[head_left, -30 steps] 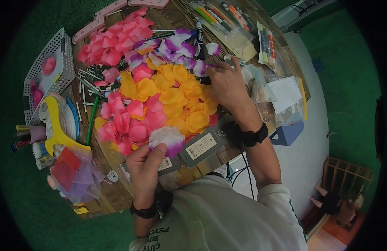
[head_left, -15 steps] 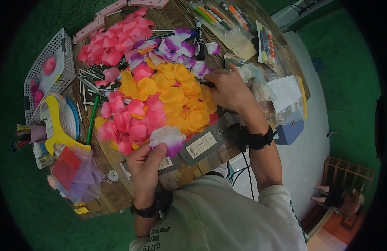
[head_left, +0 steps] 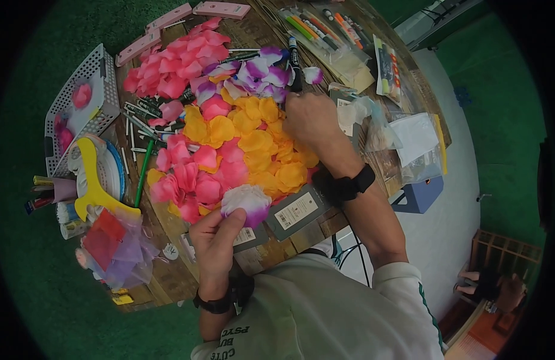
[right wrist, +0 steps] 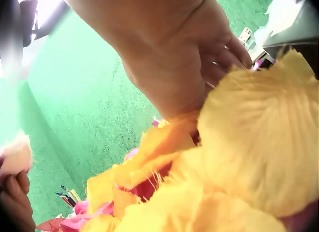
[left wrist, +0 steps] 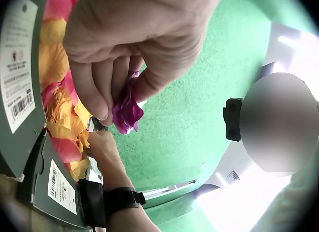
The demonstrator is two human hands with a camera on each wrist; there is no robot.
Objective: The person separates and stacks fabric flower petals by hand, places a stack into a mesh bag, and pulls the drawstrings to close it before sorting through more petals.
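Observation:
My left hand (head_left: 216, 240) pinches a small stack of white-and-purple artificial petals (head_left: 246, 205) between thumb and fingers, above the near edge of the petal pile. In the left wrist view, the purple rims of the pinched petals (left wrist: 128, 110) point away from the palm. My right hand (head_left: 313, 120) reaches down at the pile's right side, beside the yellow petals (head_left: 253, 141) and the loose purple-and-white petals (head_left: 262, 75). Large yellow petals (right wrist: 259, 132) partly cover its fingers (right wrist: 227, 60) in the right wrist view, so I cannot tell whether they hold a petal.
Pink petals (head_left: 175, 63) heap at the far left, near a perforated white basket (head_left: 103, 108). A yellow curved tool (head_left: 94, 180) and a green stick (head_left: 144, 174) lie left. Dark labelled cards (head_left: 295, 213) sit at the near edge; bagged markers (head_left: 316, 30) and plastic bags (head_left: 379, 129) are right.
My right hand drew back slightly with its index finger extended, then moved forward and down toward the purple petals. My left hand keeps its pinch on the petal stack. The head view shifted slightly.

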